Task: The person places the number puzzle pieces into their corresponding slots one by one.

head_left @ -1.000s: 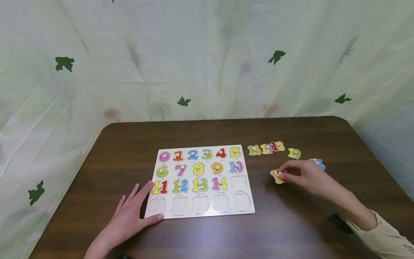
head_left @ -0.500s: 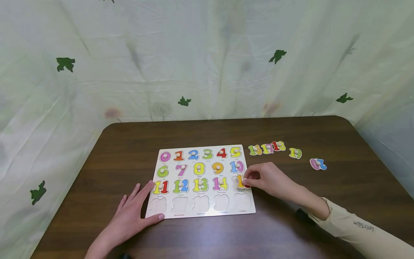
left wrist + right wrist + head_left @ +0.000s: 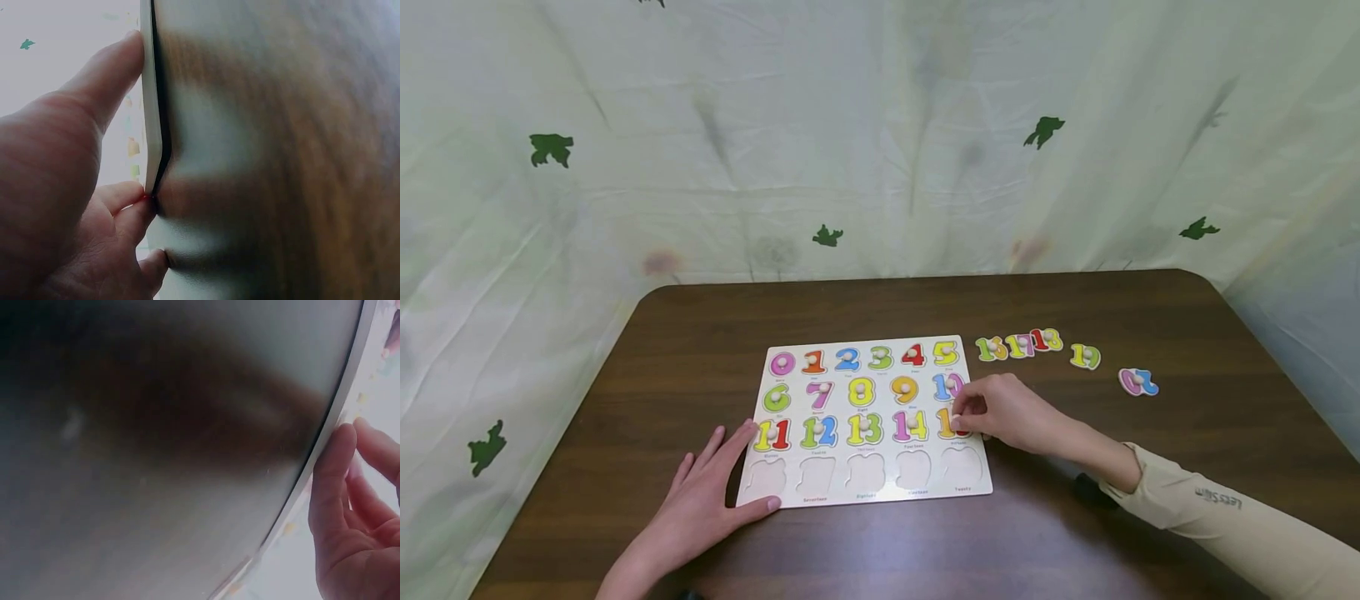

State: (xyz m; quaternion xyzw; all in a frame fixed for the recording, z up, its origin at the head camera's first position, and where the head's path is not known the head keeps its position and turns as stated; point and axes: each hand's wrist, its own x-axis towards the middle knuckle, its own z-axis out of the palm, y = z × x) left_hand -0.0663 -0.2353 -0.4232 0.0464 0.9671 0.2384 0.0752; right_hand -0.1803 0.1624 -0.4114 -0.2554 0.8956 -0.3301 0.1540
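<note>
A white number puzzle board (image 3: pixel 889 479) lies on the table, with knobbed pieces 0 through 14 in its upper rows. Thumb and fingertips of my right hand (image 3: pixel 1011 408) pinch the knob of the number 15 puzzle piece (image 3: pixel 945 423) at the right end of the third row; fingers partly cover it. Whether it sits flush, I cannot tell. My left hand (image 3: pixel 700 496) rests at the board's left edge, fingers spread and thumb on the lower left corner. In the left wrist view, the thumb (image 3: pixel 112 78) touches the board's rim. The right wrist view shows fingers at the opposite rim.
Pieces 16 (image 3: pixel 992 349), 17 (image 3: pixel 1019 345) and 18 (image 3: pixel 1047 339) lie close together beyond the board's right corner. Farther right are piece 19 (image 3: pixel 1085 356) and an upside-down piece 20 (image 3: pixel 1138 382). Shaped recesses line the board's bottom row. A pale curtain (image 3: pixel 880 142) hangs behind the brown table (image 3: pixel 715 312).
My right hand has carried the 15 piece left from the table onto the board, then shifted it slightly further left at the third row's end. The left hand has stayed in place.
</note>
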